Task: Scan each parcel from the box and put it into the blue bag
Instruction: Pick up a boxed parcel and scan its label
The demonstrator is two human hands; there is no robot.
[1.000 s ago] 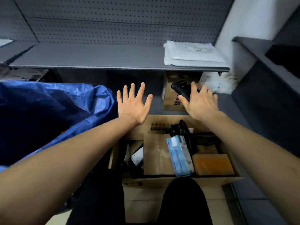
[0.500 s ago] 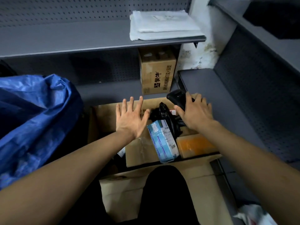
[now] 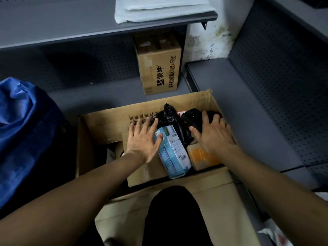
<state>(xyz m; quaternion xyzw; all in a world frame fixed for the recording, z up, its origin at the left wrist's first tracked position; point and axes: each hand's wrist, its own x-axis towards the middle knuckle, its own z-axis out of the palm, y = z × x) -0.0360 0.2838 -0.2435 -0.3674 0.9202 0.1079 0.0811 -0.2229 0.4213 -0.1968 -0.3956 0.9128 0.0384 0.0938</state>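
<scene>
An open cardboard box [image 3: 108, 125] stands in front of me with several parcels inside. My left hand [image 3: 143, 141] is spread flat inside it, fingers apart, its thumb touching a light blue carton with a label [image 3: 173, 153]. My right hand [image 3: 213, 134] holds a black handheld scanner [image 3: 193, 118] over the box's right side. A black plastic-wrapped parcel [image 3: 170, 119] sits between the hands, and an orange parcel [image 3: 202, 155] lies under my right wrist. The blue bag [image 3: 23, 132] slumps at the left.
A tall printed carton [image 3: 159, 68] stands behind the box under a grey shelf [image 3: 53, 31] that carries white padded mailers [image 3: 159, 8]. A low grey shelf [image 3: 248, 107] runs along the right. My dark-clad knee [image 3: 175, 215] covers the box's front flap.
Both hands have come down from the box's far rim into the box. The left hand now touches the light blue carton. The view has tilted downward.
</scene>
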